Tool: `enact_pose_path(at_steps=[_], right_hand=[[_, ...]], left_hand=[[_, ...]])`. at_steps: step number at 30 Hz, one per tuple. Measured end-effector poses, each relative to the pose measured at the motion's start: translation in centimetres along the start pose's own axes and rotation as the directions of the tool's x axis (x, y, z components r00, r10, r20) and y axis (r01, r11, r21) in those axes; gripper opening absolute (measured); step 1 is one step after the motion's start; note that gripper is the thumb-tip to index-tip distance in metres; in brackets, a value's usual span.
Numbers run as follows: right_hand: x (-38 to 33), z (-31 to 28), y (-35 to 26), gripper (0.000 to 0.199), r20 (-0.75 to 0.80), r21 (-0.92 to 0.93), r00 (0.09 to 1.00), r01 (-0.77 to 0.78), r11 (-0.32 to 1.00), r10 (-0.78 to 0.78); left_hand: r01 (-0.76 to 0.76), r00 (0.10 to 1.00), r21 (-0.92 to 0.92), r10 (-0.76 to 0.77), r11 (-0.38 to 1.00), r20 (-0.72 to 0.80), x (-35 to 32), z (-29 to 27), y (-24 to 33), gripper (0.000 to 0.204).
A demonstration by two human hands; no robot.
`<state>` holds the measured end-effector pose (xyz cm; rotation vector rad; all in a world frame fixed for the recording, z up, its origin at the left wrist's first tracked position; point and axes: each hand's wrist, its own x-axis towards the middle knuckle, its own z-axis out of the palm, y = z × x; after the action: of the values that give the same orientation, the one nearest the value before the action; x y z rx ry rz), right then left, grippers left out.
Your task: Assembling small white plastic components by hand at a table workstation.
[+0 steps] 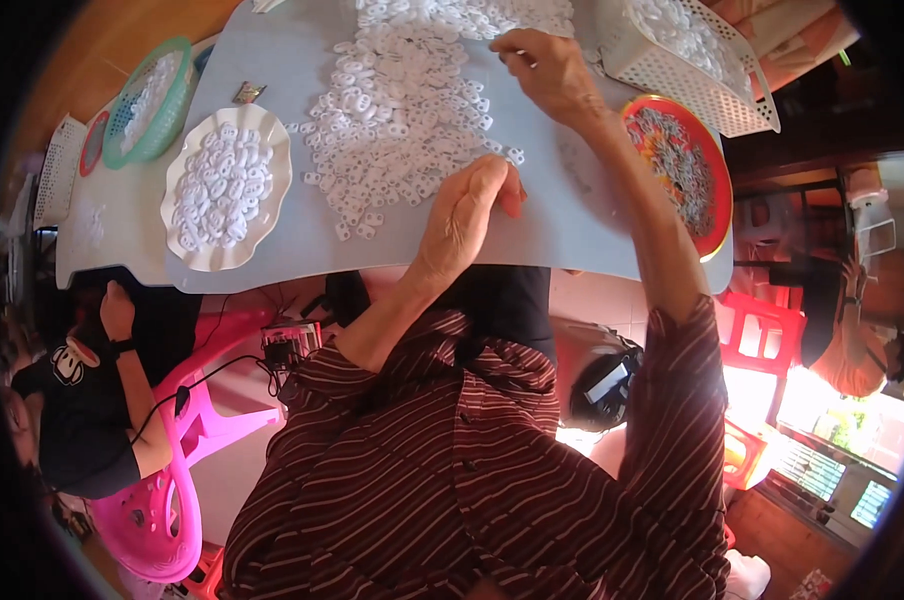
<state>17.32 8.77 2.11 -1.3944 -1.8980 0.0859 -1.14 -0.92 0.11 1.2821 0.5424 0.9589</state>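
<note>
My left hand point(464, 215) is curled near the front of the table, beside the right edge of a spread of small white plastic pieces with holes point(392, 165). Its fingers close inward, and what they hold, if anything, is hidden. A small white piece point(515, 155) shows just beyond its fingertips. Farther off to the right, my right hand point(552, 75) hovers at the edge of the heap with thumb and fingers drawn together. Whatever may be in that pinch is too small to make out.
On the left stand a scalloped white dish point(280, 190) of white pieces and a green basket point(180, 110). A red-rimmed bowl point(717, 165) of small metallic parts and a white perforated basket point(712, 100) are at the right. A person point(92, 400) sits by a pink chair point(187, 510).
</note>
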Motion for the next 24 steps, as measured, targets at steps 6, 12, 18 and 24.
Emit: enact_pose_path(at_steps=[6,12,18,24], right_hand=[[1.4,4.6,-0.3,0.016,0.046,-0.031,0.995,0.090,0.995,-0.089],[1.5,1.6,-1.9,0.017,0.278,0.081,0.956,-0.121,0.989,0.094],[2.8,4.2,0.2,0.030,-0.018,-0.104,0.999,0.033,0.994,-0.035],[2.1,4.7,-0.5,0.022,0.106,0.070,0.976,0.185,0.980,-0.191]], left_hand=[[0.028,1.000,-0.067,-0.029,0.997,-0.011,-0.1,-0.2,0.1,0.037],[0.027,0.999,-0.037,-0.026,0.999,0.031,-0.1,-0.6,-0.1,0.042],[0.035,0.999,-0.041,-0.033,0.999,0.038,0.0,-0.3,-0.1,0.045],[0.021,1.000,-0.070,-0.021,0.997,0.003,0.0,-0.2,-0.1,0.041]])
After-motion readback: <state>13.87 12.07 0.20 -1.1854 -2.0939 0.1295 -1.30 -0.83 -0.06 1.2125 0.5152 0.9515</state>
